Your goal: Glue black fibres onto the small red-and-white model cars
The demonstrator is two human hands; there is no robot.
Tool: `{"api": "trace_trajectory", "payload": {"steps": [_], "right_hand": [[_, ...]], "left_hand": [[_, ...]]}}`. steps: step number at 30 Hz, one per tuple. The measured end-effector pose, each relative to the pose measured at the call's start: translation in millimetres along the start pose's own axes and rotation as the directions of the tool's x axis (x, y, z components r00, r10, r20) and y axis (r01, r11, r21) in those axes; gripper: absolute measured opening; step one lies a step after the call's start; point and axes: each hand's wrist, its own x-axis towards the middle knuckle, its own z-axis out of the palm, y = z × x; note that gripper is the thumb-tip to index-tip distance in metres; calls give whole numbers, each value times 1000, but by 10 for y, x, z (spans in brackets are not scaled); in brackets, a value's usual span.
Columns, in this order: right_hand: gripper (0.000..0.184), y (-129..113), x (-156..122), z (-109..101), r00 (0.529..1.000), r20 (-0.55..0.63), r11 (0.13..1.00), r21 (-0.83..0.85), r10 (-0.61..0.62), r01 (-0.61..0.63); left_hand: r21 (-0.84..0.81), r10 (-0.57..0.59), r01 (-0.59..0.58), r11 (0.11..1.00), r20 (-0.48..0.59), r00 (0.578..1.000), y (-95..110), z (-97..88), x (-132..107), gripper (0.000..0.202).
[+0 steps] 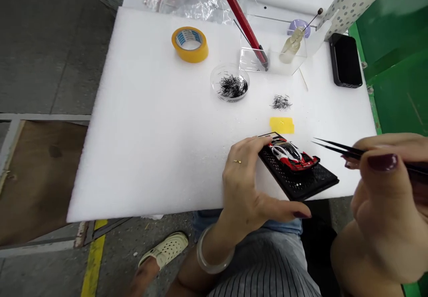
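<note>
Head cam: we've a white board; our R hand, thumb & fingers pinching; our L hand, fingertips on black base, thumb spread wide — can't tell if touching; toy car atop base; tweezers in R pinch, tips apart — near car.

The widest open lane runs down the left half of the white foam board, from the tape roll to the near edge. Farther right, the clear box blocks the way, with the red tool slanting up out of it and the bottle behind its front wall. The round dish crowds its near corner. The left hand bars the left side of the black base — opposite, the tweezers in the right hand leave only a narrow gap beside the model car.
</note>
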Motion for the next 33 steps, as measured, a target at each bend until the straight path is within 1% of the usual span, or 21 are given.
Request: {"api": "trace_trajectory", "payload": {"steps": [1, 2, 3, 4, 5, 7, 10, 11, 13, 15, 16, 18, 21, 23, 26, 29, 33], "right_hand": [[13, -48, 2, 60, 998, -61, 1000, 5, 8, -8], [17, -103, 3, 113, 995, -93, 999, 5, 36, -36], [19, -159, 2, 155, 992, -87, 996, -8, 86, -87], [21, -211, -1, 184, 986, -38, 986, -34, 160, -161], [22, -251, -4, 200, 978, -3, 976, -56, 209, -209], [22, -288, -13, 212, 974, 12, 972, -69, 228, -226], [18, -269, -38, 222, 991, -3, 991, -8, 134, -134], [17, -258, -48, 228, 991, 2, 991, -2, 132, -132], [16, -238, -65, 235, 985, 21, 985, -9, 174, -174], [16, -206, -69, 233, 981, 74, 983, 8, 180, -181], [17, -182, -67, 229, 985, 94, 988, 36, 148, -152], [18, -119, -60, 224, 994, 96, 993, 107, 42, -52], [19, -27, -56, 231, 998, 60, 989, 147, -10, 1], [20, 11, -61, 241, 998, 59, 987, 160, -8, -1], [19, 31, -69, 248, 998, 39, 984, 177, -43, 35], [20, 26, -72, 246, 998, 56, 984, 177, -42, 31], [19, 8, -82, 238, 997, 71, 985, 170, -9, -4]], "left_hand": [[1, 4, -4, 1000, -4, 1000, 1, 3, 5, 94], [6, 6, -6, 1000, -10, 1000, 3, 5, 10, 93], [13, 7, -7, 1000, -12, 1000, 5, 7, 15, 92], [20, 9, -9, 1000, -13, 1000, 8, 9, 20, 92], [25, 8, -8, 1000, -13, 1000, 11, 11, 24, 92], [26, 3, -3, 1000, -18, 1000, 22, 14, 30, 91], [17, 3, -3, 1000, -19, 1000, 34, 16, 33, 89], [16, 10, -10, 1000, -18, 1000, 35, 17, 33, 88], [22, 22, -22, 1000, -10, 1000, 28, 22, 32, 87], [31, 42, -41, 999, -17, 999, 12, 30, 29, 89], [35, 52, -51, 998, -25, 998, 2, 34, 28, 89], [39, 73, -71, 997, -44, 996, -16, 42, 28, 91], [36, 83, -81, 996, -54, 995, -30, 43, 32, 92], [31, 82, -80, 996, -54, 995, -30, 39, 37, 91], [25, 75, -74, 997, -58, 995, -23, 38, 43, 91], [19, 73, -72, 997, -63, 995, -18, 44, 47, 91], [14, 69, -68, 998, -66, 995, -14, 49, 50, 92]]}}
